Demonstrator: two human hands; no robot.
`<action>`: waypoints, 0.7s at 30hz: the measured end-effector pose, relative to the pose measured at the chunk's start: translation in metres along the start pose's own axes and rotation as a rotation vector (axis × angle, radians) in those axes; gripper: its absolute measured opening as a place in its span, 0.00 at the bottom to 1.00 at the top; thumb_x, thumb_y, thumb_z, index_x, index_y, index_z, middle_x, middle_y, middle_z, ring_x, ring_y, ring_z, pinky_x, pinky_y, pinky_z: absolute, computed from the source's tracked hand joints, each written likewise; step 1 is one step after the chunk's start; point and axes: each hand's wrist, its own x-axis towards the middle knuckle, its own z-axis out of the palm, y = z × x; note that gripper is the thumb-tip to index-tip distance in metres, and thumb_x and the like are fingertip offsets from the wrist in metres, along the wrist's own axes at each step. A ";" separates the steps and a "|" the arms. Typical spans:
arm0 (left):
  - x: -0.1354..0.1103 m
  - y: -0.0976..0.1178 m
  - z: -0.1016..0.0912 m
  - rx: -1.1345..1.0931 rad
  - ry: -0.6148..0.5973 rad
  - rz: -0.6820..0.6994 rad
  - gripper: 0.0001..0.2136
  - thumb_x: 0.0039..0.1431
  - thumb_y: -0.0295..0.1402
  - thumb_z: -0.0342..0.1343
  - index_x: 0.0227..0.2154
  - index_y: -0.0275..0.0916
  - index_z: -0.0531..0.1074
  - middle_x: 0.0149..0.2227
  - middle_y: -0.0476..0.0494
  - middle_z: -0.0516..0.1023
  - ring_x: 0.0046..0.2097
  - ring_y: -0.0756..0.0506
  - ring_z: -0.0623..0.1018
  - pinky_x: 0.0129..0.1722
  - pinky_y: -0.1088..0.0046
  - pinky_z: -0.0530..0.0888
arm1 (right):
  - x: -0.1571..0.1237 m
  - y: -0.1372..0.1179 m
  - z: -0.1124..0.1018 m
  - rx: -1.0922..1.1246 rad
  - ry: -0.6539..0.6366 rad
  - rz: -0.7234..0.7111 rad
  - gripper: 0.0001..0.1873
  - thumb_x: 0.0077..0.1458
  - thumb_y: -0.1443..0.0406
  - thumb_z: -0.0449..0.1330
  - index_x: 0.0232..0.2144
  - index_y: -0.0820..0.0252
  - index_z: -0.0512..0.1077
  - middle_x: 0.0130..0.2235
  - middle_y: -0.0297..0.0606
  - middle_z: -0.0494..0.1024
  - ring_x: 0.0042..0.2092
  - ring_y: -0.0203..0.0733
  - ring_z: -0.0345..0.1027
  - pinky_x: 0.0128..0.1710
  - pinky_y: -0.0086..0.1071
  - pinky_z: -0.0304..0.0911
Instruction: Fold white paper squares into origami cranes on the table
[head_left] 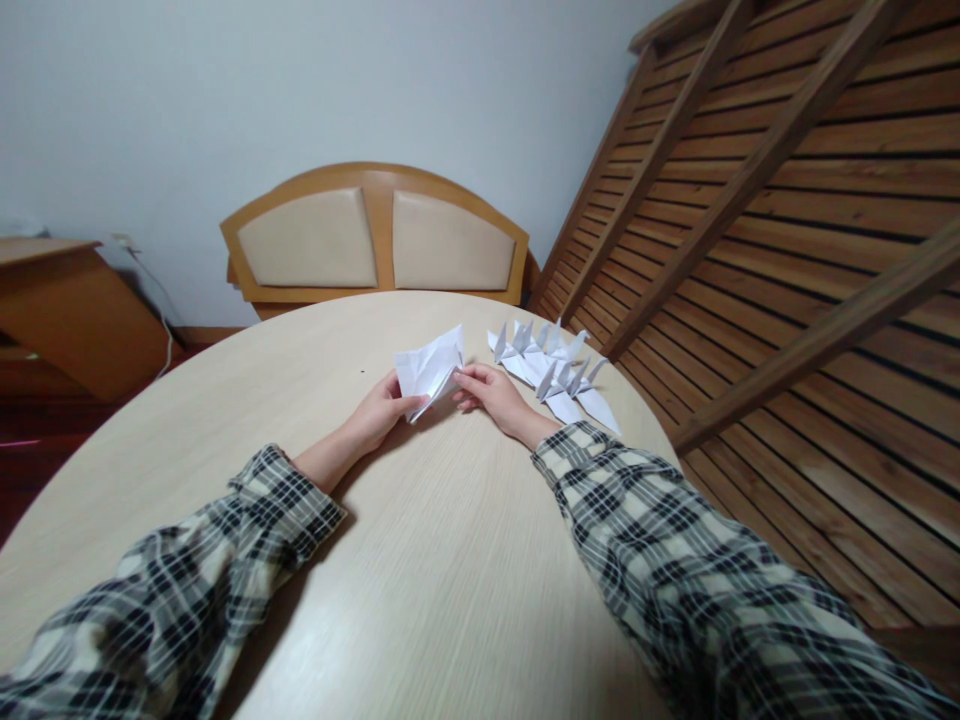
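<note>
A partly folded sheet of white paper (431, 362) is held up just above the table, tilted, with creases across its face. My left hand (384, 412) grips its lower left side, the thumb lying over the bottom edge. On the other side, my right hand (491, 393) pinches the paper's right edge between thumb and fingers. Close to the right of that hand stand several folded white paper cranes (551, 365), grouped in rows on the table. The fingers behind the paper are partly hidden.
The round pale wooden table (420, 560) fills the middle of the view. Behind it stands a wooden headboard (382, 235) with two cream panels. A slatted wooden frame (780, 230) leans at the right, close to the table's edge. At the left is a wooden desk (82, 320).
</note>
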 end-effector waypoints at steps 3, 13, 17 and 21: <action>-0.001 0.003 0.002 0.017 -0.036 0.002 0.22 0.43 0.26 0.66 0.45 0.33 0.71 0.43 0.38 0.77 0.40 0.43 0.74 0.37 0.69 0.70 | 0.001 0.001 -0.001 0.002 0.032 0.006 0.08 0.54 0.60 0.63 0.32 0.59 0.71 0.28 0.35 0.76 0.27 0.32 0.70 0.27 0.26 0.67; -0.004 0.002 0.002 -0.027 -0.226 -0.106 0.19 0.52 0.29 0.63 0.47 0.34 0.69 0.38 0.38 0.75 0.31 0.48 0.73 0.31 0.71 0.70 | 0.004 0.005 -0.002 0.048 0.084 -0.090 0.12 0.49 0.58 0.66 0.31 0.59 0.71 0.32 0.32 0.73 0.32 0.32 0.68 0.30 0.26 0.68; -0.006 0.007 0.004 0.000 -0.246 -0.147 0.17 0.52 0.31 0.64 0.43 0.32 0.70 0.34 0.41 0.74 0.28 0.50 0.70 0.29 0.72 0.68 | 0.003 0.004 -0.001 0.050 0.074 -0.086 0.13 0.48 0.57 0.67 0.31 0.59 0.72 0.33 0.33 0.73 0.33 0.32 0.67 0.29 0.25 0.68; -0.005 0.008 0.001 -0.004 -0.242 -0.162 0.19 0.49 0.29 0.65 0.44 0.33 0.71 0.37 0.39 0.74 0.31 0.49 0.71 0.30 0.71 0.69 | 0.001 0.001 0.000 0.033 0.058 -0.084 0.13 0.49 0.57 0.66 0.31 0.58 0.71 0.33 0.33 0.73 0.33 0.33 0.67 0.27 0.25 0.67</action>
